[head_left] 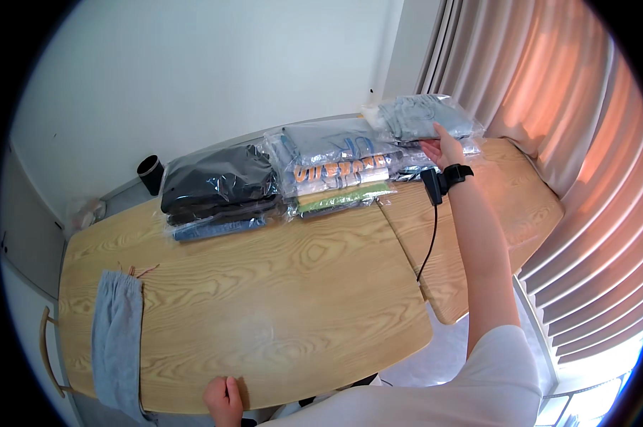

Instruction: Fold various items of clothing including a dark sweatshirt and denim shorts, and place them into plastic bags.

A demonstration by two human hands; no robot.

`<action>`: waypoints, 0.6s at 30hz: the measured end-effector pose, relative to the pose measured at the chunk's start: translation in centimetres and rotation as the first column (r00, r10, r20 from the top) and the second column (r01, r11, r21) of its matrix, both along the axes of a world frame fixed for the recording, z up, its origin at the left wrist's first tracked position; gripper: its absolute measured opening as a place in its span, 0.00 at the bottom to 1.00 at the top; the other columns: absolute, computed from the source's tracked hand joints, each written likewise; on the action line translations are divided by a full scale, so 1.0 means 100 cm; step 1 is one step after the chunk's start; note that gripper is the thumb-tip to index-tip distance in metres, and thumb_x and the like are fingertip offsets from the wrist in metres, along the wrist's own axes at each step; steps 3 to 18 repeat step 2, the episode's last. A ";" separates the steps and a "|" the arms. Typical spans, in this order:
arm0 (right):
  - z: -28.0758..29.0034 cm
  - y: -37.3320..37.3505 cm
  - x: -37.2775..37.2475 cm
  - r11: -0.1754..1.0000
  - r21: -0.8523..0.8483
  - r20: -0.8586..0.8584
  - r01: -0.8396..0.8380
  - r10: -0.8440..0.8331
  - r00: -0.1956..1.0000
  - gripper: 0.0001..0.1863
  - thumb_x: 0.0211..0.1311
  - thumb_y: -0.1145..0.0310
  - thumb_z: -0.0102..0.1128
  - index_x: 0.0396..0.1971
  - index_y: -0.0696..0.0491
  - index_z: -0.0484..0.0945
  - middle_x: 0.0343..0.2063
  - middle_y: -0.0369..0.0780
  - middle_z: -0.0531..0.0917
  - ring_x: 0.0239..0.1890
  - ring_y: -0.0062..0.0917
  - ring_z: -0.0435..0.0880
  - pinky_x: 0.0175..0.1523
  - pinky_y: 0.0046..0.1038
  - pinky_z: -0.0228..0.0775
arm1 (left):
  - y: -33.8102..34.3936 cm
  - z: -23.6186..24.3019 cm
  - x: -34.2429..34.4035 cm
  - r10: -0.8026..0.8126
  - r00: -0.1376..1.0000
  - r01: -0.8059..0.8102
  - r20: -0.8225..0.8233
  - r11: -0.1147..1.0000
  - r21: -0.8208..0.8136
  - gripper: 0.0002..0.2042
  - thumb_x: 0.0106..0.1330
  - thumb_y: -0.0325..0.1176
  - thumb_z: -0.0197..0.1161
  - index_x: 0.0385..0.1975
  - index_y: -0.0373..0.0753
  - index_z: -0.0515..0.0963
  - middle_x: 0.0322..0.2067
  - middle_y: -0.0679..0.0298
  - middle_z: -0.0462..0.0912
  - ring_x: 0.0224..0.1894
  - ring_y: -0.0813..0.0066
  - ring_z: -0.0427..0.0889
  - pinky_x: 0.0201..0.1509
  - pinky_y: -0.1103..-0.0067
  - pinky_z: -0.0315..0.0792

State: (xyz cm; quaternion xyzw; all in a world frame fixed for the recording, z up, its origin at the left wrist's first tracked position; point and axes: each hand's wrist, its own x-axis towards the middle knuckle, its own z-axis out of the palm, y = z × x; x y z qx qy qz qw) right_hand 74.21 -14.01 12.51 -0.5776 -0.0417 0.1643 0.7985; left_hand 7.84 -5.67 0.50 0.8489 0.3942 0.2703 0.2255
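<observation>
At the far right of the table, my right hand (444, 148) reaches to a clear plastic bag of folded grey-blue clothing (417, 117), the top one of its stack. Its thumb lies against the bag's near edge, and the other fingers are stretched apart just below. A black band with a small box and cable (442, 183) is strapped round that wrist. Close to the table's front edge, my left hand (224, 404) rests curled into a loose fist, with nothing visible in it. Grey drawstring trousers (117, 345) lie lengthwise at the left, partly over the edge.
Beside the right stack stand bagged clothes in mixed colours (339, 167) and a pile of dark bagged clothes (218, 181). A black bin (151, 174) is behind the wooden table (279, 292). Pleated curtains (549, 92) hang at the right; a chair back (45, 349) is at left.
</observation>
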 end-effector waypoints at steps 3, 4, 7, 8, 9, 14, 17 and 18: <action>-0.004 -0.005 -0.004 0.998 -0.033 -0.053 0.049 -0.050 0.997 0.32 0.54 0.54 0.64 0.50 0.58 0.63 0.37 0.48 0.79 0.35 0.35 0.82 0.36 0.31 0.79 | 0.001 -0.004 -0.005 -0.023 1.000 0.022 0.011 1.000 0.011 0.14 0.64 0.30 0.51 0.16 0.33 0.65 0.15 0.55 0.65 0.18 0.58 0.64 0.22 0.68 0.56; -0.004 -0.005 -0.004 0.998 -0.033 -0.053 0.049 -0.050 0.997 0.32 0.54 0.54 0.64 0.50 0.58 0.63 0.37 0.48 0.79 0.35 0.35 0.82 0.36 0.31 0.79 | 0.001 -0.004 -0.005 -0.023 1.000 0.022 0.011 1.000 0.011 0.14 0.64 0.30 0.51 0.16 0.33 0.65 0.15 0.55 0.65 0.18 0.58 0.64 0.22 0.68 0.56; -0.004 -0.005 -0.004 0.998 -0.033 -0.053 0.049 -0.050 0.997 0.32 0.54 0.54 0.64 0.50 0.58 0.63 0.37 0.48 0.79 0.35 0.35 0.82 0.36 0.31 0.79 | 0.001 -0.004 -0.005 -0.023 1.000 0.022 0.011 1.000 0.011 0.14 0.64 0.30 0.51 0.16 0.33 0.65 0.15 0.55 0.65 0.18 0.58 0.64 0.22 0.68 0.56; -0.004 -0.005 -0.004 0.998 -0.033 -0.053 0.049 -0.050 0.997 0.32 0.54 0.54 0.64 0.50 0.58 0.63 0.37 0.48 0.79 0.35 0.35 0.82 0.36 0.31 0.79 | 0.001 -0.004 -0.005 -0.023 1.000 0.022 0.011 1.000 0.011 0.14 0.64 0.30 0.51 0.16 0.33 0.65 0.15 0.55 0.65 0.18 0.58 0.64 0.22 0.68 0.56; -0.004 -0.005 -0.004 0.998 -0.033 -0.053 0.049 -0.050 0.997 0.32 0.54 0.54 0.64 0.50 0.58 0.63 0.37 0.48 0.79 0.35 0.35 0.82 0.36 0.31 0.79 | 0.001 -0.004 -0.005 -0.023 1.000 0.022 0.011 1.000 0.011 0.14 0.64 0.30 0.51 0.16 0.33 0.65 0.15 0.55 0.65 0.18 0.58 0.64 0.22 0.68 0.56; -0.004 -0.005 -0.004 0.998 -0.033 -0.053 0.049 -0.050 0.997 0.32 0.54 0.54 0.64 0.50 0.58 0.63 0.37 0.48 0.79 0.35 0.35 0.82 0.36 0.31 0.79 | 0.001 -0.004 -0.005 -0.023 1.000 0.022 0.011 1.000 0.011 0.14 0.64 0.30 0.51 0.16 0.33 0.65 0.15 0.55 0.65 0.18 0.58 0.64 0.22 0.68 0.56; -0.004 -0.005 -0.004 0.998 -0.033 -0.053 0.049 -0.050 0.997 0.32 0.54 0.54 0.64 0.50 0.58 0.63 0.37 0.48 0.79 0.35 0.35 0.82 0.36 0.31 0.79 | 0.001 -0.004 -0.005 -0.023 1.000 0.022 0.011 1.000 0.011 0.14 0.64 0.30 0.51 0.16 0.33 0.65 0.15 0.55 0.65 0.18 0.58 0.64 0.22 0.68 0.56; -0.004 -0.005 -0.004 0.998 -0.033 -0.053 0.049 -0.050 0.997 0.32 0.54 0.54 0.64 0.50 0.58 0.63 0.37 0.48 0.79 0.35 0.35 0.82 0.36 0.31 0.79 | 0.001 -0.004 -0.005 -0.023 1.000 0.022 0.011 1.000 0.011 0.14 0.64 0.30 0.51 0.16 0.33 0.65 0.15 0.55 0.65 0.18 0.58 0.64 0.22 0.68 0.56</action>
